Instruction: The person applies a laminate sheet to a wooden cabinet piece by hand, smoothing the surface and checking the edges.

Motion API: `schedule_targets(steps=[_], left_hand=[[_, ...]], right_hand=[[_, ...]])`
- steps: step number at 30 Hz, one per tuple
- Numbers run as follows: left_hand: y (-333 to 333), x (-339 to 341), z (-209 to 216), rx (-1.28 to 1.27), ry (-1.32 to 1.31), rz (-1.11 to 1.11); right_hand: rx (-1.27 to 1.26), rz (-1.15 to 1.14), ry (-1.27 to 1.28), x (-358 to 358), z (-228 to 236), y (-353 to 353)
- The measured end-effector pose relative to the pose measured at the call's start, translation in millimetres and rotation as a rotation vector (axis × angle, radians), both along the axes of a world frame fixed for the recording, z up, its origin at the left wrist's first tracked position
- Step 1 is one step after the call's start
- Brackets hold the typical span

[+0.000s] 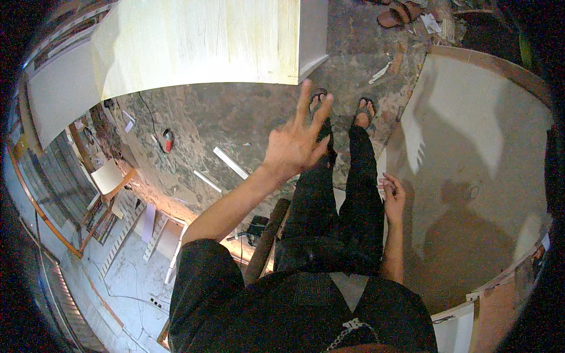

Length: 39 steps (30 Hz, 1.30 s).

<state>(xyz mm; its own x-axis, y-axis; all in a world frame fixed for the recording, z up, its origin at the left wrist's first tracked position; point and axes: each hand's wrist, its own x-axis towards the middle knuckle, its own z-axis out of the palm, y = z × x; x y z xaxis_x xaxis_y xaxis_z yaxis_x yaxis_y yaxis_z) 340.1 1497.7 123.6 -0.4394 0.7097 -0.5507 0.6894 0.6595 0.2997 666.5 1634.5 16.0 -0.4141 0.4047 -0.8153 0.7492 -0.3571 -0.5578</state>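
Left hand point(292, 144) empty, fingers spread, near the corner of the big white panel point(200, 50); contact unclear. Right hand point(395, 199) empty, fingers loosely curled, beside the pale board point(471, 241). Panel sits ahead, upper left: looks stiff, bulky, probably heavy, face maybe slick. Best hold: opposite edges, both hands.

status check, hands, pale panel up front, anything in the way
Left hand empty, fingers spread near pale panel, contact unclear. Right hand empty, loosely curled near rimmed panel. White strips on floor, left side.
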Motion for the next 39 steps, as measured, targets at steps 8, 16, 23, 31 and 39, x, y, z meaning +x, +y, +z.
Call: schedule_targets(steps=[8,16,23,31,39], left_hand=[[10.4,-2.0,-5.6,0.014,0.029,0.021],[12.2,-11.3,-11.5,0.114,0.041,0.152],[23.9,-16.1,-12.9,0.152,0.050,0.209],[23.9,-8.8,-23.7,0.182,0.066,0.277],[32.5,-21.1,-17.7,0.242,0.113,0.426]], right_hand=[[0.003,0.013,0.031,0.8,-2.8,-1.5],[0.001,0.017,0.017,-2.6,-1.7,-0.3],[0.023,0.041,0.039,-10.1,3.4,6.0],[0.024,0.004,0.030,-2.9,-2.9,9.8],[0.052,0.051,0.005,-1.2,-2.3,12.3]])
